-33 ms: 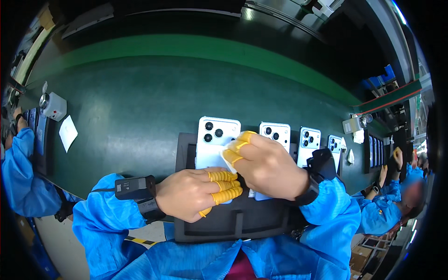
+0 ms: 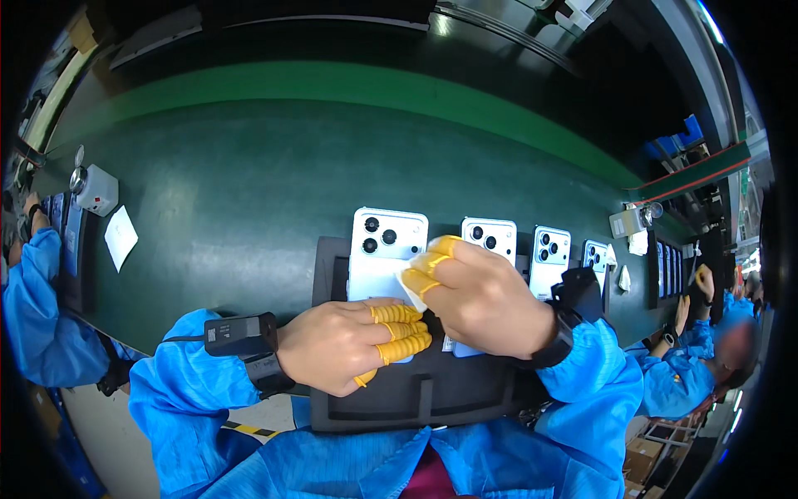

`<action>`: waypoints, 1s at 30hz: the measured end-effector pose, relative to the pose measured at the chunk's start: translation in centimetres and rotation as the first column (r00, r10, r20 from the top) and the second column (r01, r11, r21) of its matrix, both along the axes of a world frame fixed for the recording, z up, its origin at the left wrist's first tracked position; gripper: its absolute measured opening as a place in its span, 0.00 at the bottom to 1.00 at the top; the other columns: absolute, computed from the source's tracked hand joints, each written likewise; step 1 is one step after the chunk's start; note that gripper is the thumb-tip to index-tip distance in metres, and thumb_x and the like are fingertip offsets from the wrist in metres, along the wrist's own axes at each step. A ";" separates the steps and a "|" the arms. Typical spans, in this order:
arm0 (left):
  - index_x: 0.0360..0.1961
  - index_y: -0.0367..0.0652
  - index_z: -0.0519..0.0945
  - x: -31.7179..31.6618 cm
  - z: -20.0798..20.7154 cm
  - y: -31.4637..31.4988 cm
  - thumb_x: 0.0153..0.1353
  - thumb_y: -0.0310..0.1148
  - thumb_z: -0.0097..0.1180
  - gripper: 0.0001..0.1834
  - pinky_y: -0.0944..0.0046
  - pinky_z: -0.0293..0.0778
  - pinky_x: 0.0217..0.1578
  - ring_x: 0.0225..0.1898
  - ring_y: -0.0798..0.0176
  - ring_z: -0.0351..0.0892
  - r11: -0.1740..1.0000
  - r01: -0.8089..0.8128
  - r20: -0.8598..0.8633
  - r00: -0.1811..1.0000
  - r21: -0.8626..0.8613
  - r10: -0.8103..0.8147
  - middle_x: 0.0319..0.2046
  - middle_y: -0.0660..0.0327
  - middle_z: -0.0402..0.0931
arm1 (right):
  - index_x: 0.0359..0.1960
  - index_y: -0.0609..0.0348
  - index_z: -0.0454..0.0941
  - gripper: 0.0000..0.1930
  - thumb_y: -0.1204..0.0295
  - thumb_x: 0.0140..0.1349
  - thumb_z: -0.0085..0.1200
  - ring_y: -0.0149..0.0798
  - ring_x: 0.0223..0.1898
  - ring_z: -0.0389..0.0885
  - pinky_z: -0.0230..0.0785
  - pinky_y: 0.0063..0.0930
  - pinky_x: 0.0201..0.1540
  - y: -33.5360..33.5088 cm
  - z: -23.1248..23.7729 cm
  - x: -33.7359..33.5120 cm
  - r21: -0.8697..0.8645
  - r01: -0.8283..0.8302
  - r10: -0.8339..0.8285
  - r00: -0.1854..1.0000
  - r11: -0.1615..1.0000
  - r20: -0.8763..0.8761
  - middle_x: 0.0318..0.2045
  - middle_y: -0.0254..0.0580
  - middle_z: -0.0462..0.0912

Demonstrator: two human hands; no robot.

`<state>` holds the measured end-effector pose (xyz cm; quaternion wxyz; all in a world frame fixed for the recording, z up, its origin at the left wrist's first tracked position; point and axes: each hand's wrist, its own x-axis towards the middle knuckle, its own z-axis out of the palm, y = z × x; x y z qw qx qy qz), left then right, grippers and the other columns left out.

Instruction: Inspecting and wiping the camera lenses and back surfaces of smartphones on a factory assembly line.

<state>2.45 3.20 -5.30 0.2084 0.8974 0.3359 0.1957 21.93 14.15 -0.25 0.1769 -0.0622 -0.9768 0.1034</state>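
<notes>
A white smartphone (image 2: 376,274) lies back up, its camera lenses toward the far end, in a black foam tray (image 2: 366,409). My left hand (image 2: 332,345), with yellow finger cots on its fingers, lies across the phone's near end, fingers pressed together and closed on it. A folded white wipe (image 2: 411,285) is pinched in my right hand (image 2: 490,299), also in yellow finger cots, against the phone's right side. To the right, a second phone (image 2: 475,226) is partly covered by my right hand. Beyond it sit a third phone (image 2: 549,262) and a fourth phone (image 2: 595,249).
On the green table (image 2: 249,166), a white paper sheet (image 2: 121,238) lies near a white bottle (image 2: 98,190) at left. Another bottle (image 2: 629,222) and crumpled wipes (image 2: 638,243) are at right. Co-workers in blue sleeves sit on both sides, beside trays of phones (image 2: 667,270).
My right hand and the wipe have shifted slightly to the right and nearer me. My left hand and the phones are where they were.
</notes>
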 end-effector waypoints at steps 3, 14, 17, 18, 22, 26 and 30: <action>0.52 0.42 0.77 0.2 -0.2 0.0 0.40 0.28 0.59 0.31 0.60 0.77 0.47 0.51 0.51 0.76 0.999 -0.011 0.017 1.000 0.038 0.010 0.38 0.58 0.78 | 0.28 0.66 0.81 0.13 0.79 0.35 0.57 0.41 0.29 0.75 0.74 0.30 0.38 -0.5 0.3 1.4 0.035 0.045 -0.045 0.999 0.998 -0.016 0.26 0.41 0.76; 0.56 0.40 0.75 0.2 0.4 0.2 0.42 0.26 0.57 0.33 0.60 0.70 0.58 0.58 0.49 0.71 1.000 0.002 0.029 1.000 0.009 -0.003 0.48 0.55 0.77 | 0.28 0.62 0.84 0.07 0.76 0.45 0.65 0.35 0.34 0.75 0.76 0.26 0.38 -1.1 1.4 3.8 0.095 0.082 -0.096 0.984 0.992 0.152 0.28 0.39 0.79; 0.56 0.40 0.74 0.1 0.2 0.2 0.42 0.27 0.57 0.33 0.59 0.69 0.58 0.58 0.50 0.72 1.000 0.027 -0.027 0.999 -0.011 -0.027 0.47 0.54 0.77 | 0.27 0.66 0.81 0.11 0.79 0.37 0.60 0.40 0.30 0.76 0.74 0.29 0.37 -1.0 0.3 3.9 0.068 0.082 -0.086 0.994 0.994 0.062 0.29 0.44 0.79; 0.56 0.40 0.74 0.2 0.3 0.2 0.42 0.27 0.57 0.33 0.59 0.68 0.59 0.57 0.51 0.73 1.000 0.019 0.007 1.000 0.011 -0.019 0.46 0.54 0.78 | 0.27 0.66 0.81 0.11 0.79 0.37 0.60 0.40 0.30 0.76 0.74 0.29 0.37 -0.9 0.3 3.9 0.068 0.080 -0.084 0.995 0.995 0.062 0.29 0.44 0.79; 0.56 0.39 0.75 0.2 0.1 0.3 0.41 0.28 0.58 0.33 0.58 0.66 0.61 0.53 0.54 0.76 0.999 0.033 0.053 0.998 0.006 -0.033 0.43 0.54 0.79 | 0.35 0.67 0.82 0.17 0.78 0.38 0.58 0.41 0.35 0.80 0.76 0.31 0.41 -0.4 0.4 3.5 0.064 0.071 -0.076 0.994 0.995 0.078 0.31 0.44 0.80; 0.53 0.48 0.78 0.3 0.3 0.3 0.44 0.28 0.57 0.29 0.62 0.71 0.57 0.53 0.59 0.77 1.000 0.001 0.015 1.000 0.013 -0.001 0.46 0.58 0.80 | 0.37 0.68 0.82 0.18 0.79 0.38 0.58 0.44 0.39 0.81 0.76 0.33 0.43 0.1 0.2 2.3 0.065 0.031 -0.034 0.999 0.997 0.036 0.33 0.45 0.81; 0.52 0.48 0.78 0.3 0.4 0.3 0.43 0.29 0.57 0.29 0.62 0.70 0.58 0.49 0.63 0.79 0.999 -0.011 0.025 1.000 0.048 0.010 0.42 0.61 0.80 | 0.37 0.68 0.82 0.19 0.78 0.38 0.58 0.46 0.41 0.81 0.76 0.33 0.44 0.4 -0.2 0.9 0.035 -0.003 0.002 0.999 0.999 0.052 0.35 0.45 0.81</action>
